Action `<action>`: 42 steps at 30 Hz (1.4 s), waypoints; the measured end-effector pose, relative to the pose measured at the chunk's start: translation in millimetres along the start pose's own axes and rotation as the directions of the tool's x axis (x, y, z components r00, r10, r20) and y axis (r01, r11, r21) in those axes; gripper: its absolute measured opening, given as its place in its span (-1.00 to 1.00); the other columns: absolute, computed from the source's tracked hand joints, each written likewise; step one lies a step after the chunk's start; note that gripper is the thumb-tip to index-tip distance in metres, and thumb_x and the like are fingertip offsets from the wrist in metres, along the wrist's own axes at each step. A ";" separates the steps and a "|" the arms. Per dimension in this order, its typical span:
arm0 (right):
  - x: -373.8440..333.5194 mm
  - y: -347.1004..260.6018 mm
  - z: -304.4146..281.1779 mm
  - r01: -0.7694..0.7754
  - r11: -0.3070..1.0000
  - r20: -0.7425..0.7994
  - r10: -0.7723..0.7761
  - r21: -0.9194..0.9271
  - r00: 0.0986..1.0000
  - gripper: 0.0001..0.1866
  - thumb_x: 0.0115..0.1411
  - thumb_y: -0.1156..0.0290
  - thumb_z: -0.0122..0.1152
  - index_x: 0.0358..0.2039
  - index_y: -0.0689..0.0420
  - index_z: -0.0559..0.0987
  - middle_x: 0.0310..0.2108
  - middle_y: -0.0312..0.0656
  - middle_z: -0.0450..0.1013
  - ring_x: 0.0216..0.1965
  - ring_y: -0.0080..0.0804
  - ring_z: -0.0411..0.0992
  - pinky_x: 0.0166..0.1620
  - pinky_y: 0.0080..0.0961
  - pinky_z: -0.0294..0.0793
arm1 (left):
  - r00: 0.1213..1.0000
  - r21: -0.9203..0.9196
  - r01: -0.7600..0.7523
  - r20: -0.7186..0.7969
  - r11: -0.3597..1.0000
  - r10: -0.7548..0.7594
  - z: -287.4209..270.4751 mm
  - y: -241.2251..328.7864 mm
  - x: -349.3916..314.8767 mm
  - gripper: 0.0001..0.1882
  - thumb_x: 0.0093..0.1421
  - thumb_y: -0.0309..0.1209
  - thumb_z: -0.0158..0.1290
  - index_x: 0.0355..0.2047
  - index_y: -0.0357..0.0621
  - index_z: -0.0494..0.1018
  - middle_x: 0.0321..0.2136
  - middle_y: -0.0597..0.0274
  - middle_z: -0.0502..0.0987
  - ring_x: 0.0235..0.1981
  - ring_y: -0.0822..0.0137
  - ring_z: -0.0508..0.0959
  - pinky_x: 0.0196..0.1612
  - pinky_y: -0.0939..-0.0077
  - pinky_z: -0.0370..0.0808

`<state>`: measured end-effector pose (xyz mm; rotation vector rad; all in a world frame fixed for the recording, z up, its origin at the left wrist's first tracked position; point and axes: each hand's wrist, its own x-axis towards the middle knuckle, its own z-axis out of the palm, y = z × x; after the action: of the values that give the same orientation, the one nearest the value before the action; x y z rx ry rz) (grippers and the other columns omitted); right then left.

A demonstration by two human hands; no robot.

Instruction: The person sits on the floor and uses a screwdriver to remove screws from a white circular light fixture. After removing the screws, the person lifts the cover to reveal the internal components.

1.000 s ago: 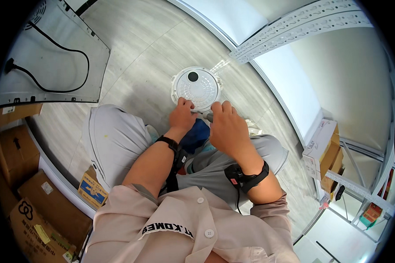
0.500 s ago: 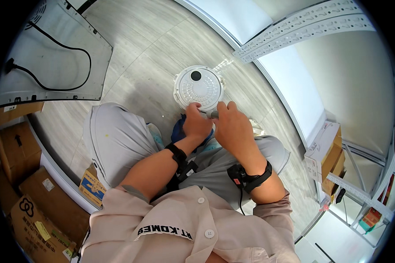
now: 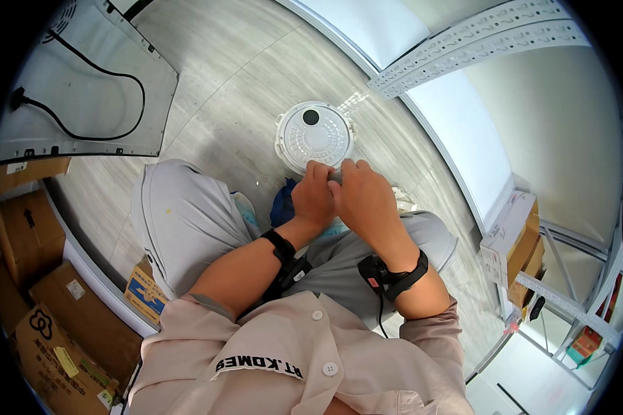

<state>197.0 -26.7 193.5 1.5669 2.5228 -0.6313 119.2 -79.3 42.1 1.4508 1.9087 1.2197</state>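
Note:
My left hand and my right hand meet in front of me, fingers curled and touching. Between their fingertips a bit of a small grey piece shows; its kind is hidden by the fingers. Just beyond them on the floor is a round white lid-like thing, with a ring of small raised marks, a black round spot near its far edge and clips at its sides. Beside my left wrist lies a dark blue cloth-like thing, partly covered.
A metal cabinet with a black cable is at the far left. Cardboard boxes stack along the left. White metal shelving runs along the right, with an open carton. Something cream-coloured lies by my right knee.
My left hand has shifted slightly right and closed up against the right hand, hiding more of the grey piece. The white lid-like thing stays in place.

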 end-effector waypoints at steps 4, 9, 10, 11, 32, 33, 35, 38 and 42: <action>1.7 -0.1 3.9 0.039 0.998 -0.089 -0.035 0.047 0.995 -0.69 0.21 0.32 0.36 -0.20 0.27 0.51 -0.27 0.09 0.50 -0.26 0.15 0.56 -0.25 -0.07 0.57 | 1.000 0.008 0.003 0.030 1.000 -0.003 -1.6 -9.3 5.0 -0.64 0.09 -0.47 0.16 -0.07 -0.07 0.44 -0.16 0.15 0.49 -0.26 -0.03 0.62 -0.33 0.15 0.56; -2.8 8.7 0.3 0.042 0.991 -0.189 -0.017 0.127 0.982 -0.71 0.18 0.37 0.39 -0.20 0.26 0.53 -0.28 0.06 0.50 -0.25 0.15 0.57 -0.23 -0.07 0.57 | 0.980 0.212 0.120 0.133 0.970 -0.151 4.5 -39.6 10.9 -0.66 0.16 -0.25 0.28 -0.09 0.02 0.49 -0.10 0.27 0.53 -0.18 0.03 0.63 -0.26 0.16 0.57; -3.8 7.8 -5.5 0.048 0.990 -0.210 -0.020 0.130 0.977 -0.71 0.17 0.37 0.40 -0.21 0.27 0.53 -0.26 0.07 0.50 -0.26 0.14 0.58 -0.23 -0.10 0.59 | 0.972 0.233 0.115 0.173 0.966 -0.158 4.2 -47.8 9.8 -0.69 0.16 -0.26 0.28 -0.11 0.03 0.51 -0.12 0.28 0.54 -0.18 0.05 0.63 -0.25 0.16 0.57; -5.2 7.0 -11.9 0.052 0.990 -0.232 -0.020 0.132 0.972 -0.70 0.16 0.37 0.40 -0.21 0.28 0.53 -0.25 0.08 0.50 -0.26 0.13 0.59 -0.23 -0.12 0.62 | 0.963 0.253 0.108 0.214 0.961 -0.164 3.6 -56.0 8.7 -0.73 0.16 -0.27 0.28 -0.14 0.04 0.53 -0.14 0.30 0.54 -0.19 0.06 0.64 -0.24 0.16 0.57; -222.9 156.2 -109.1 0.655 0.593 -0.726 0.680 0.468 -0.097 -0.64 0.46 0.21 -0.09 -0.06 0.22 0.55 -0.12 -0.09 0.48 -0.02 -0.20 0.47 0.05 -0.20 0.53 | 0.922 0.202 0.005 0.379 0.979 -0.082 3.6 -66.5 21.7 -0.80 0.18 -0.25 0.28 -0.23 -0.01 0.65 -0.13 0.22 0.57 -0.18 0.06 0.65 -0.13 0.16 0.58; -245.7 177.5 -103.0 0.692 0.563 -0.739 0.670 0.453 -0.062 -0.71 0.42 0.26 -0.06 -0.12 0.20 0.53 -0.17 -0.07 0.46 -0.09 -0.10 0.51 0.01 -0.16 0.56 | 0.917 0.218 -0.015 0.392 0.976 -0.073 7.5 -59.0 20.1 -0.78 0.17 -0.24 0.29 -0.22 -0.01 0.65 -0.12 0.21 0.57 -0.17 0.04 0.64 -0.11 0.15 0.58; -257.8 199.7 -80.3 0.616 0.583 -0.707 0.704 0.529 -0.059 -0.76 0.40 0.32 -0.04 -0.14 0.20 0.51 -0.19 -0.07 0.44 -0.16 -0.08 0.53 -0.03 -0.15 0.57 | 0.918 0.285 -0.022 0.385 0.958 -0.093 7.4 -58.2 19.8 -0.75 0.17 -0.22 0.29 -0.20 -0.03 0.65 -0.11 0.20 0.57 -0.16 0.03 0.64 -0.10 0.14 0.58; -252.0 222.0 -27.4 0.479 0.581 -0.650 0.759 0.658 -0.028 -0.89 0.30 0.57 0.00 -0.17 0.18 0.45 -0.30 -0.04 0.46 -0.35 -0.15 0.55 -0.16 -0.26 0.54 | 0.952 0.290 -0.058 0.305 0.955 -0.035 0.7 -47.9 29.7 -0.71 0.17 -0.23 0.30 -0.16 -0.08 0.64 -0.09 0.17 0.58 -0.16 0.08 0.64 -0.10 0.20 0.58; -258.6 221.5 42.0 0.218 0.487 -0.518 0.847 0.846 0.118 -0.88 0.25 0.59 0.18 -0.25 0.09 0.46 -0.50 -0.28 0.44 -0.54 -0.57 0.42 -0.47 -0.62 0.36 | 0.932 -0.126 0.197 0.332 0.972 -0.145 -0.1 54.1 58.1 -0.72 0.21 -0.29 0.30 -0.14 -0.14 0.61 -0.17 0.23 0.62 -0.28 0.35 0.61 -0.22 0.43 0.55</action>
<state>505.8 -174.3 169.0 4.0379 1.8631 -0.9467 127.6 -22.5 96.9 1.2797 1.6412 0.9631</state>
